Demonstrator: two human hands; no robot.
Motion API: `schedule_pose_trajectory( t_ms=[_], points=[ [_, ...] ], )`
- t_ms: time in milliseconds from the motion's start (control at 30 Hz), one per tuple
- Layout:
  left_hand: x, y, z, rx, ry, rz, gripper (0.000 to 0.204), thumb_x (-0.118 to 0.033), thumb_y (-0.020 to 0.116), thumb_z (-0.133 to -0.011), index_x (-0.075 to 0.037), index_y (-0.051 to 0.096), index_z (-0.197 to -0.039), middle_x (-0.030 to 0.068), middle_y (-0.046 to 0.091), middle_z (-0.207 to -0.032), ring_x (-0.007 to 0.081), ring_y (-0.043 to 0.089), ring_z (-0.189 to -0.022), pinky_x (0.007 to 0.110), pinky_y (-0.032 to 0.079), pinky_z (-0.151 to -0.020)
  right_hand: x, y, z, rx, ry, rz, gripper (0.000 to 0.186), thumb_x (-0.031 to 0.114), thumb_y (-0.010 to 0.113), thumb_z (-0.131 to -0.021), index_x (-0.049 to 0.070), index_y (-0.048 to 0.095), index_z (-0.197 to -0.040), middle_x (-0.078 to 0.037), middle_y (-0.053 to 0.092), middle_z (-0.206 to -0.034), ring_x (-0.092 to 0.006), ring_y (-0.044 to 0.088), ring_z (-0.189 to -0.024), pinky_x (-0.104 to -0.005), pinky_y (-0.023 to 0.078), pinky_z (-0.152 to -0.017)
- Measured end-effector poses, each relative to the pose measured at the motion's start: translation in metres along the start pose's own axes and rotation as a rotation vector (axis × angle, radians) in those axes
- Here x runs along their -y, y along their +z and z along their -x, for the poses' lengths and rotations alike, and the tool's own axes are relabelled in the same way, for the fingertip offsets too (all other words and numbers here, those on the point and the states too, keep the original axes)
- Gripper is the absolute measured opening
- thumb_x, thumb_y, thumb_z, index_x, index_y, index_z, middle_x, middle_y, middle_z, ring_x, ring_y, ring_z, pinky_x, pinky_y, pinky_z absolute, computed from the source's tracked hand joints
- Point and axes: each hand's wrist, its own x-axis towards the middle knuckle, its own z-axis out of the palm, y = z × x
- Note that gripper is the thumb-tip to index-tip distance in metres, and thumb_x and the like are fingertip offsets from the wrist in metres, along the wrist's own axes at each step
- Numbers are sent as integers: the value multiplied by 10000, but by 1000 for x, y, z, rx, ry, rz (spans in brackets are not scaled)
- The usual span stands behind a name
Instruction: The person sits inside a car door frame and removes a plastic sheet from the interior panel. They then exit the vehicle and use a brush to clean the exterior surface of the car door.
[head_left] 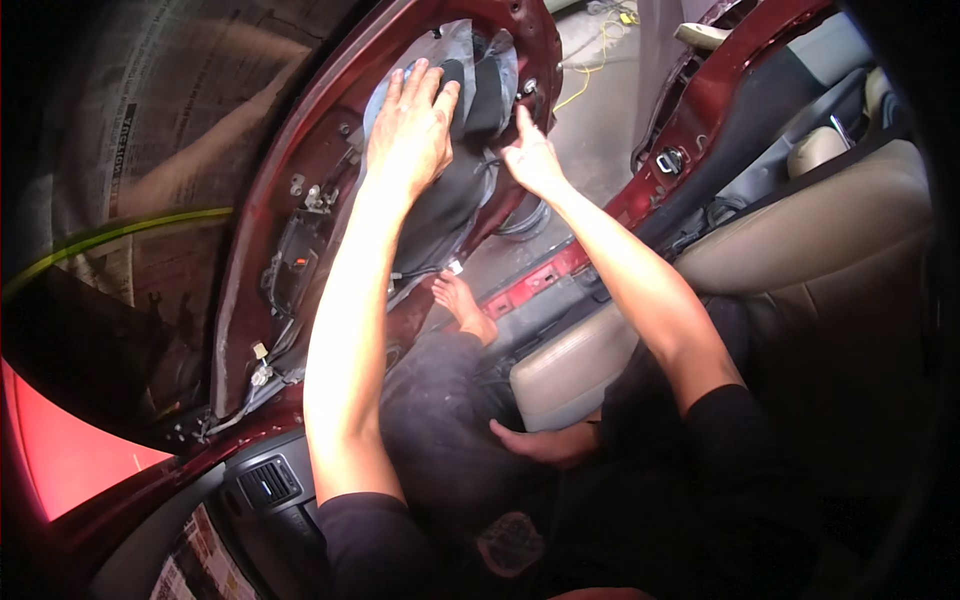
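Observation:
A dark red car door (265,170) stands open with its bare metal inner side showing. Over its large opening lies a sheet of dark and grey film (425,225), wrinkled and loose along the top. My left hand (410,135) lies on the upper part of this film with its fingers stretched out. Near the door's rear edge, beside the film's right side, is my right hand (533,160). One finger there points upward and the thumb is apart from it; the other fingers are partly hidden. Nothing shows in either hand.
Below the door run the red sill (540,285) and my bare foot (460,305). A beige seat (800,225) is at the right. Newspaper (130,130) covers the glass at the left. Loose connectors (262,370) hang at the door's lower front. A yellow cord (580,90) lies on the floor outside.

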Motion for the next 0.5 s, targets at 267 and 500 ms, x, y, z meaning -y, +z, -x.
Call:
schedule_pose_trajectory(
  t_ms=[267,500],
  points=[
    [6,-6,-6,68,20,46,434,-47,602,-873,-53,600,-1308,153,536,-1430,330,441,-1407,476,308,-1208,10,-8,-15,-20,-26,-198,718,111,545,-806,-17,417,-1501,-141,638,-673,-183,615,-551,-344,536,-601],
    [-4,-16,3,28,-29,90,445,-15,610,-865,-58,610,-1308,175,514,-1443,371,422,-1416,489,306,-1206,-54,-67,188,260,99,-40,597,69,528,-886,54,466,-1479,-169,598,-721,-264,620,-649,-392,501,-658]
  ],
)
